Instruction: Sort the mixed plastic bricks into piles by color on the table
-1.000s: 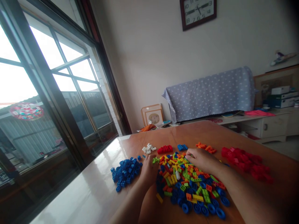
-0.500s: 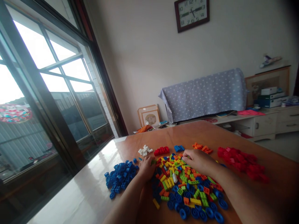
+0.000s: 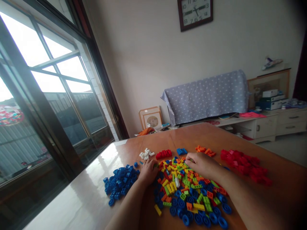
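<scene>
A mixed pile of small plastic bricks (image 3: 187,191) in yellow, green, orange, red and blue lies on the wooden table (image 3: 203,134). My left hand (image 3: 147,171) rests at the pile's left edge, fingers curled down onto the bricks. My right hand (image 3: 202,163) lies on the pile's far right side, fingers bent and pinching at bricks near the top. What either hand holds is hidden under the fingers. A heap of blue bricks (image 3: 121,182) sits just left of my left hand.
Sorted groups lie beyond the pile: white bricks (image 3: 146,154), red bricks (image 3: 163,154), blue bricks (image 3: 181,151), orange bricks (image 3: 205,150). A large red heap (image 3: 244,164) is at the right. A window (image 3: 48,95) stands left; a covered object (image 3: 206,97) and cabinet (image 3: 268,123) behind.
The view has drifted, so everything sits slightly lower left. Both hands stay on the pile with only small finger movements.
</scene>
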